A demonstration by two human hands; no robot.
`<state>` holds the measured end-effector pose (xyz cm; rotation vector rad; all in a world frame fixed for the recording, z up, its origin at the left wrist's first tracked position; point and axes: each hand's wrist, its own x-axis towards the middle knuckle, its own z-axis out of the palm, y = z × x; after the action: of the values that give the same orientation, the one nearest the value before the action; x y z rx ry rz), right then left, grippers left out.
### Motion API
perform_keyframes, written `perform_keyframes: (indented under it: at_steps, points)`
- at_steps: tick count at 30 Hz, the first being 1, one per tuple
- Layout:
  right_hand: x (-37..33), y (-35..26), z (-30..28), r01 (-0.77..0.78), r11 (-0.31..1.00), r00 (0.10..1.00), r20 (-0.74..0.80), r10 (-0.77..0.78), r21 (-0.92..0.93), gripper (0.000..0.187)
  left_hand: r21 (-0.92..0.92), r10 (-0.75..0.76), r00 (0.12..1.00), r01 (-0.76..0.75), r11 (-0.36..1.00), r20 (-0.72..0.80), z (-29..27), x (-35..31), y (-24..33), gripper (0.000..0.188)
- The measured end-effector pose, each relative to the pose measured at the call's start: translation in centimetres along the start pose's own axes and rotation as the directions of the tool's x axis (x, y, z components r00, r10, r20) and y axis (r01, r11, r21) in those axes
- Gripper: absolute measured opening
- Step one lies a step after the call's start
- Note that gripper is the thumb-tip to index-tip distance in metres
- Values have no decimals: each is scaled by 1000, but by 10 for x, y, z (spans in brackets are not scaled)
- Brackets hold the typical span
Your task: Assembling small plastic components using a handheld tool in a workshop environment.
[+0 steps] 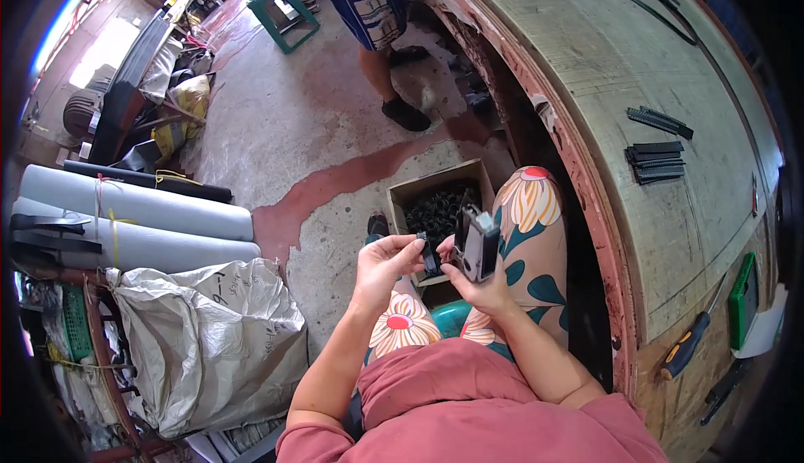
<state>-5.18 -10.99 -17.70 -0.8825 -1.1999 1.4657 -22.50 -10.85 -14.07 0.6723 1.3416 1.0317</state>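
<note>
In front of my lap, my left hand pinches a short black strip between thumb and fingers. Close beside it, my right hand is closed around a boxy black object with grey metallic parts, whose exact kind I cannot make out. That object stands tilted upward and hides some of my right fingers. Beyond both hands, an open box on the floor between my knees holds a heap of small black pieces.
On the right is a wooden workbench with black strips, a screwdriver and a green case. Grey rolls and a white sack are at left. A person stands ahead near a green stool.
</note>
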Motion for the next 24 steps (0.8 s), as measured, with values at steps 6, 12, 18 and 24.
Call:
perform_keyframes:
  at_steps: [6,12,18,24]
  points:
    - [-2,1,-1,83,987,996,42,-78,-139,29,38,-50,999,50,998,-2,6,-1,-2,17]
    - [-1,-1,0,29,995,999,21,-27,-96,29,19,-96,995,96,995,17,7,1,-4,15]
    - [-1,4,3,-150,985,984,-109,141,-84,24,-70,-171,985,171,983,8,16,-9,-2,16]
    - [-2,4,5,-211,976,967,-159,200,-54,21,-66,-110,994,108,992,-26,21,-12,-13,16]
